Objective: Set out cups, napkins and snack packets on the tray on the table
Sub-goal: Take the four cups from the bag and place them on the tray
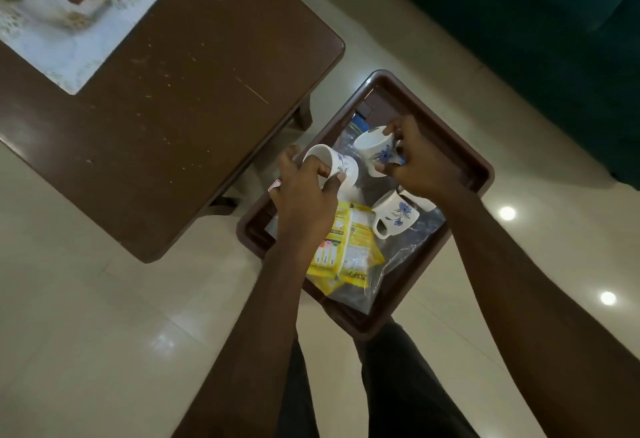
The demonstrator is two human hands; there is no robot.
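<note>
Right now each hand grips a white flowered cup over the brown bin (481, 174) on the floor: the left hand (304, 198) pinches the rim of one cup (341, 165), the right hand (420, 160) clasps another (375, 152), both tilted. A third cup (394, 214) and the yellow packet (349, 247) lie on slippery clear plastic below. A loose pinch could drop a cup onto them, or clip the table (173, 108) edge on the way to the printed tray (145, 4).

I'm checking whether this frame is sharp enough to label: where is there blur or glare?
Head view: the printed mat on the table is smeared by blur; the cups in the left hand and right hand are fairly sharp; two ceiling lights glare off the floor; the far right corner is dark.
</note>
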